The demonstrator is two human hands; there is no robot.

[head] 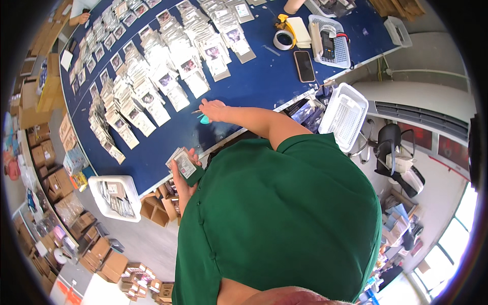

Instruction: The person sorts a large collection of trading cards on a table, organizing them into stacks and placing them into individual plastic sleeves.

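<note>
My left hand (182, 179), low at the table's near edge, holds a small stack of flat sleeved cards (184, 163) with printed fronts, the thumb along one side. My right hand (213, 109) is stretched out over the blue tabletop (244, 85). Right at its fingers is a small tool with teal handles (204, 119), apparently scissors, and a thin pointed end shows beside them. Whether the fingers grip it or only touch it cannot be told. Beyond both hands, long overlapping rows of sleeved cards (166, 80) run across the table, some washed out by glare.
A phone (304, 66), a tape roll (283, 40) and a white basket (335, 49) holding a handheld device lie at the right. Another white basket (345, 114) stands off the near edge. A white bin (114, 179) with cards sits left. A person's hand (83, 18) shows far left.
</note>
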